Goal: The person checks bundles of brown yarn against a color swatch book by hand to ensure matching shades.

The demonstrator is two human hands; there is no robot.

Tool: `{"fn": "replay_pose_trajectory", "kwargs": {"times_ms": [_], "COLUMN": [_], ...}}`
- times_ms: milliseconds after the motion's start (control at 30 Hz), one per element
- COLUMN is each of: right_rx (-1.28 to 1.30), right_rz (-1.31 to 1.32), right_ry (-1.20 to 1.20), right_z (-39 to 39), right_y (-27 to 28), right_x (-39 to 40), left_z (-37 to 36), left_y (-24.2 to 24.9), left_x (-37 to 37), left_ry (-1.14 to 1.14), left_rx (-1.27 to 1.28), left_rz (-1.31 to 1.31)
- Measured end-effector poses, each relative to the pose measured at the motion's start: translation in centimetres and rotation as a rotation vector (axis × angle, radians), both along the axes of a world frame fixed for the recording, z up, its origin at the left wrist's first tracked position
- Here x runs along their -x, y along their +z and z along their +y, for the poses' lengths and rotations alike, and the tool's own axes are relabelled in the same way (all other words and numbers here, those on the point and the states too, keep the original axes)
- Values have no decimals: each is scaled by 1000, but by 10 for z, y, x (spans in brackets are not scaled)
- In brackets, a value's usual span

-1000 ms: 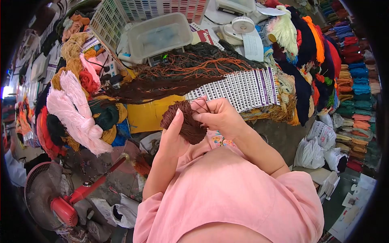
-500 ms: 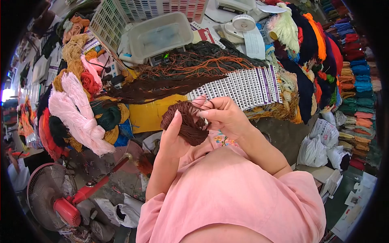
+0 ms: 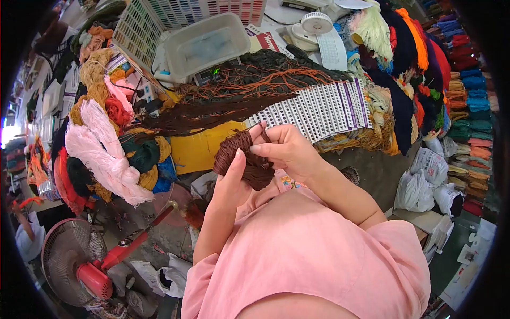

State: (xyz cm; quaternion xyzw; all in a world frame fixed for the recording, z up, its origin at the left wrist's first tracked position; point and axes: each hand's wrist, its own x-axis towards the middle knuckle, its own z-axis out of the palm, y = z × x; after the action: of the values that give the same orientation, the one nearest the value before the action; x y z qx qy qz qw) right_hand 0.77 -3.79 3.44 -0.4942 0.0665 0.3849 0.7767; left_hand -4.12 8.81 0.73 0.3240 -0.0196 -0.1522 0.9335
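Observation:
A dark brown bundle of thread (image 3: 249,167) is held up in front of my chest, between both hands. My left hand (image 3: 234,181) wraps round its lower left side, with the thumb lying across the strands. At its upper right, my right hand (image 3: 281,146) is closed in a pinch on a loop of the same thread. Past my fingers, on the table, long loose dark brown strands (image 3: 207,114) lie beside a row of white cards with dark dots (image 3: 313,111).
A clear plastic tub (image 3: 207,48) stands inside a perforated basket (image 3: 138,40). Pink yarn (image 3: 101,149) hangs over the table's left end, coloured skeins (image 3: 411,69) over the right. A red floor fan (image 3: 95,279) stands at lower left, white bags (image 3: 417,189) at right.
My right hand has drawn in closer to the thread bundle, and its fingers have curled more. The bundle has turned slightly in my left hand. The whole view has shifted a little.

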Motion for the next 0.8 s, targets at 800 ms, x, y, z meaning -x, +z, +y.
{"fn": "replay_pose_trajectory", "kwargs": {"times_ms": [800], "right_rx": [-204], "right_rz": [74], "right_ry": [-23], "right_z": [-49], "right_y": [-21], "right_x": [-6], "left_z": [11], "left_y": [-15], "left_x": [-37], "left_ry": [-60], "left_rx": [294], "left_rz": [280]}}
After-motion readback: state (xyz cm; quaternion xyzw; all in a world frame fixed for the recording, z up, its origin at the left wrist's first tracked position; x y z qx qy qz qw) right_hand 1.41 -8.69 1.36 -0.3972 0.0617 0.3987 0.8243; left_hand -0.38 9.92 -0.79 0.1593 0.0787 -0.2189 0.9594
